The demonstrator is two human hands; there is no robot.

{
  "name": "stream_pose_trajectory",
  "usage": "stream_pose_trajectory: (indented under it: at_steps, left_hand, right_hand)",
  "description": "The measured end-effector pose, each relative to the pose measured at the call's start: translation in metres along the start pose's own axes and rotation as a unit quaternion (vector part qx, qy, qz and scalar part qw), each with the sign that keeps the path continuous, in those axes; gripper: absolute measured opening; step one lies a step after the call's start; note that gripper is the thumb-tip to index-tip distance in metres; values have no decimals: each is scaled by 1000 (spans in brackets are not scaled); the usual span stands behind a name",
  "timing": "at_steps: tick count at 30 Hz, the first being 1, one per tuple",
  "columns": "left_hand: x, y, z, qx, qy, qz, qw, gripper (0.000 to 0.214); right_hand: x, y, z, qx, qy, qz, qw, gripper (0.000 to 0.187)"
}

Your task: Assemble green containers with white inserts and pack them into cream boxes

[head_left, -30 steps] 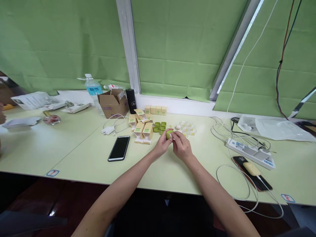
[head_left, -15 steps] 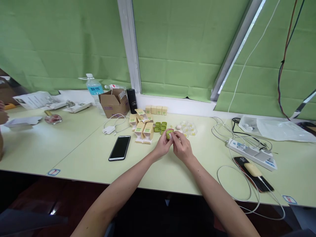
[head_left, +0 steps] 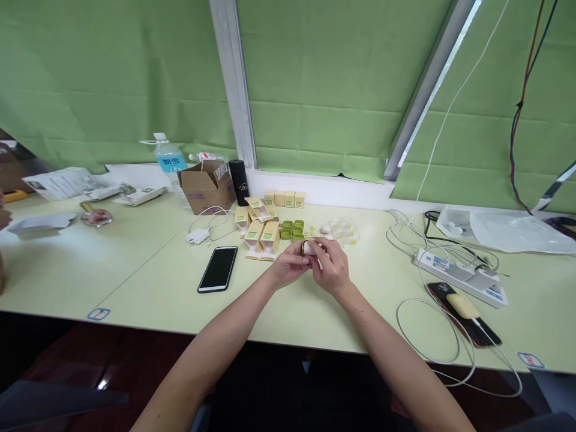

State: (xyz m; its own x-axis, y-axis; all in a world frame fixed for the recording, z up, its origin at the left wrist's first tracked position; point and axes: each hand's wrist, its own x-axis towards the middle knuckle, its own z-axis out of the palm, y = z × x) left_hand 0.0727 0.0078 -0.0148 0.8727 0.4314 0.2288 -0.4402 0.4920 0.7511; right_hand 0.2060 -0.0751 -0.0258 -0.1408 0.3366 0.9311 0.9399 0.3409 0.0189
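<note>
Left hand [head_left: 290,266] and right hand [head_left: 332,267] meet on a small green-and-white piece [head_left: 309,248] at the centre of the frame

The piece sits just below and right of the frame's middle, above the worktop [head_left: 148,276], its white rounded face showing and a green rim partly in sight. Each grip is closed on it: the left fingers and thumb pinch from the left, the right fingertips from the right and over the top. Fingers cover much of its outline, so the exact contacts are hard to make out. Just beyond the hands stand green cups [head_left: 287,233], the nearest partly blocked by the left hand. Right of them lie tiny yellow bits [head_left: 309,231], too small to identify, and a white lump [head_left: 326,229] beside a clear plastic shell [head_left: 344,231], whose near edge the right hand partly hides. Open cartons [head_left: 269,237] overlap left of the cups, with a dark-screened phone [head_left: 218,269] nearer the lower left. At the left edge, another person's hand [head_left: 4,216] is cut off and blurred, and what it does cannot be told
</note>
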Motion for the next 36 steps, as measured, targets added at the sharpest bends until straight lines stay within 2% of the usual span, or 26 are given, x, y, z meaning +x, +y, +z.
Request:
stream_pose_trajectory:
  at_steps: [7, 14, 18, 22, 24, 27, 29, 30, 33, 35, 36]
  left_hand:
    - [-1, 0, 5, 2, 1, -8, 1000, 46]
    - [-1, -4, 3, 31, 9, 12, 999, 49]
    - [0, -5, 3, 32, 13, 16, 999, 49]
    - [2, -3, 3, -6, 43, 26, 999, 40]
    - [4, 0, 0, -29, 68, 38, 996, 37]
    - [8, 4, -7, -43, 112, 71, 990, 33]
    - [11, 4, -14, -27, 137, 99, 985, 30]
    - [13, 4, -16, -12, 147, 114, 983, 31]
    - [16, 0, -23, 50, 167, 153, 973, 40]
    - [18, -4, -27, 94, 182, 177, 963, 48]
    - [19, -6, -28, 115, 189, 188, 957, 52]
  right_hand:
    - [5, -2, -2, 25, 2, 11, 1000, 40]
    - [3, 2, -2, 40, -37, 49, 997, 42]
    - [4, 3, -5, 5, -68, 55, 996, 43]
    - [5, 8, -11, -17, -111, 105, 988, 48]
    - [5, 18, -16, 1, -93, 162, 982, 50]
    - [4, 43, -27, 0, -4, 286, 958, 43]
    - [1, 63, -34, -27, 9, 360, 933, 38]
    - [-2, 72, -38, -48, -2, 398, 916, 36]
    - [-10, 89, -43, -100, -111, 484, 862, 30]
    - [-15, 93, -42, -135, -178, 493, 841, 33]
    - [-17, 93, -40, -151, -205, 480, 840, 36]
